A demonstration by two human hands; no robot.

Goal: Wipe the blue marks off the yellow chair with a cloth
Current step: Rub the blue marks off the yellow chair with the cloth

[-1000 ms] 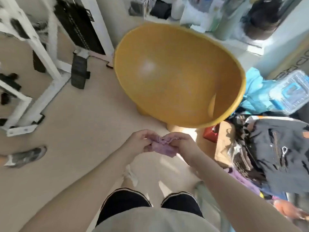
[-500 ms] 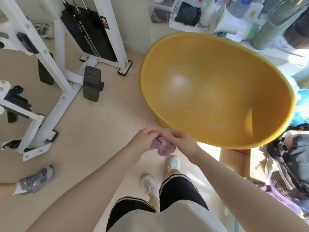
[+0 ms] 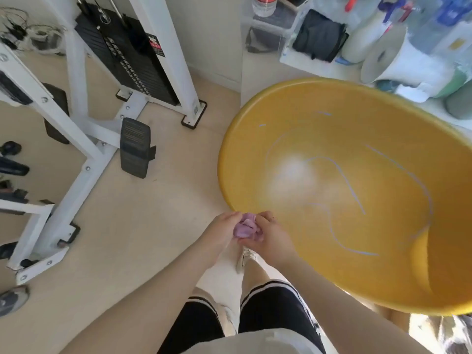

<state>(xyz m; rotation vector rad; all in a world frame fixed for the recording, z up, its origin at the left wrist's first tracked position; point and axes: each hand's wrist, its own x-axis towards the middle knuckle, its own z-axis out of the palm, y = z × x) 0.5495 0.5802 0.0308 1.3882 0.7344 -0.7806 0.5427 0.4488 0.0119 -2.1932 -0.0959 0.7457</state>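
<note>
The yellow chair is a big bowl-shaped shell that fills the right half of the view. Thin blue marks curl across its inner surface. A small crumpled purple cloth is bunched between both my hands, just at the chair's near-left rim. My left hand grips the cloth from the left. My right hand grips it from the right and overlaps the chair's rim. The cloth does not touch the marks.
A white weight machine with a black weight stack and a black foot pedal stands on the beige floor at left. Shelves with bottles and paper rolls are behind the chair. Another person's shoe is at the lower left.
The view has swung left and closer, so the chair now looms larger at right and its blue marks show clearly. My hands, still holding the cloth, have come up to the chair's rim.
</note>
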